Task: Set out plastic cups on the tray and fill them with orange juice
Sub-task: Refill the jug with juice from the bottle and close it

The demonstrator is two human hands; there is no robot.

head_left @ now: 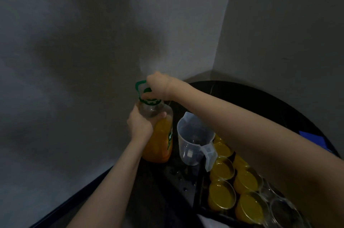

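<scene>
A large orange juice bottle (160,140) stands upright on the dark round table (260,97), partly full. My left hand (139,125) grips its clear upper shoulder. My right hand (158,86) reaches over and pinches the green cap (148,91) at the neck, beside the bottle's green carry handle (138,86). An empty clear measuring jug (193,140) stands right of the bottle. On the dark tray (198,190) at lower right sit several plastic cups filled with orange juice (221,170), and empty clear cups (283,211) at the tray's right side.
Grey walls meet in a corner behind the table. A blue object (314,139) lies at the table's right edge, beyond my right forearm. Small dark drops (176,172) spot the table in front of the jug.
</scene>
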